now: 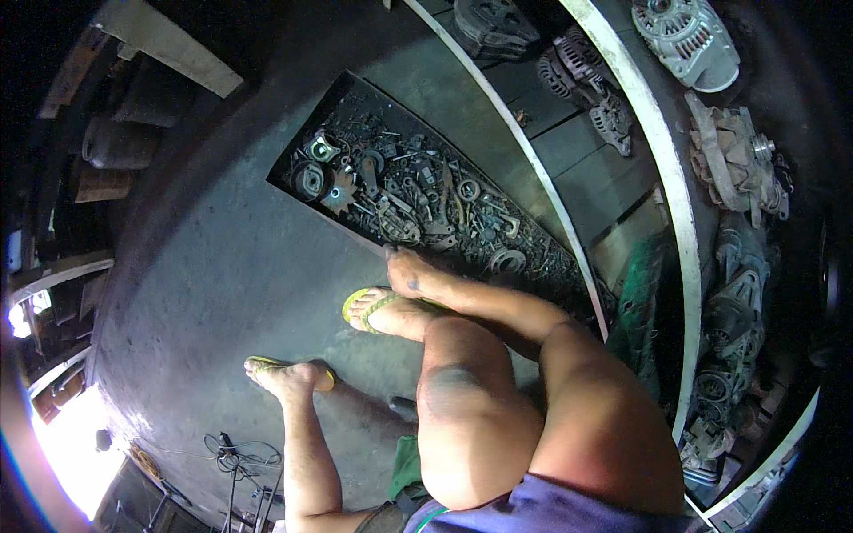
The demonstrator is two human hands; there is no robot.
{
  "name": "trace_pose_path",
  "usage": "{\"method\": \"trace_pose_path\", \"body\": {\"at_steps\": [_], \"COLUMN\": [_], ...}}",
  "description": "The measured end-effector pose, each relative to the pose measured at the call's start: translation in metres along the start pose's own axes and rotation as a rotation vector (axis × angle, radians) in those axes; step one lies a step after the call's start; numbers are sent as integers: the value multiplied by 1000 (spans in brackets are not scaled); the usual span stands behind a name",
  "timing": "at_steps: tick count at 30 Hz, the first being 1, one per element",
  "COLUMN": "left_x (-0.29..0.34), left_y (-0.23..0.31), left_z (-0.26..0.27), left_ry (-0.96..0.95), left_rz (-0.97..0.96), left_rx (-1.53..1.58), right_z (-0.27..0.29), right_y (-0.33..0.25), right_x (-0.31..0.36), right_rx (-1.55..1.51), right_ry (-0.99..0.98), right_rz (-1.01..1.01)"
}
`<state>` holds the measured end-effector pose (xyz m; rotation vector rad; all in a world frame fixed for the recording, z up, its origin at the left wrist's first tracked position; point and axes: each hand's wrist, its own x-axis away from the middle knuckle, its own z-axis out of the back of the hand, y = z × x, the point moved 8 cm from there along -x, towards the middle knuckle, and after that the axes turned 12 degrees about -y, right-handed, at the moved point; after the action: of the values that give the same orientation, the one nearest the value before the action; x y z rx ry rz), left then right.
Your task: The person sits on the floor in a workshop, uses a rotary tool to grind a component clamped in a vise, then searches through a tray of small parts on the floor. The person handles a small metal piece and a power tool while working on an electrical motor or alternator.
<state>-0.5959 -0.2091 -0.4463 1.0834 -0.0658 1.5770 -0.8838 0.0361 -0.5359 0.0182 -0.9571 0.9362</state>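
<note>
My right arm reaches across beside my bent right knee. At its end, my right hand [409, 269] is closed at the near edge of a long, dark, shallow metal tray [342, 222], its fingers curled and partly hidden. The tray rests on the floor, full of small greasy metal parts. Among them are a round pulley [308, 180], a rusty fan-shaped plate [340, 192] and a metal ring [507, 260]. Close to the hand is my foot in a yellow-green flip-flop [357, 308]. My left hand is nowhere in view.
White-edged shelves [653, 107] on the right carry several alternators [689, 44] and other greasy parts. A green panel [641, 289] stands below them. My other foot, in a flip-flop [326, 380], is on the grey floor. Tangled black cable [233, 453] lies at the lower left.
</note>
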Motion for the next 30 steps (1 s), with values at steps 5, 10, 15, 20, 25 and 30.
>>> {"method": "trace_pose_path", "body": {"at_steps": [5, 10, 15, 20, 25, 30], "left_x": [-3, -18, -24, 16, 26, 2], "left_y": [-10, -31, -34, 10, 20, -5], "left_z": [0, -5, -5, -20, -9, -4], "left_ry": [24, 104, 168, 93, 221, 173], "left_rz": [101, -46, -23, -24, -9, -38], "left_rx": [-374, 511, 572, 827, 383, 223], "right_z": [15, 52, 114, 142, 123, 80], "right_y": [30, 117, 140, 154, 157, 143], "right_x": [62, 87, 67, 6, 5, 42], "right_rx": [-398, -514, -382, -252, -151, -148], "right_ry": [104, 386, 670, 414, 199, 72], "right_rz": [153, -93, -85, -310, -346, -248]}}
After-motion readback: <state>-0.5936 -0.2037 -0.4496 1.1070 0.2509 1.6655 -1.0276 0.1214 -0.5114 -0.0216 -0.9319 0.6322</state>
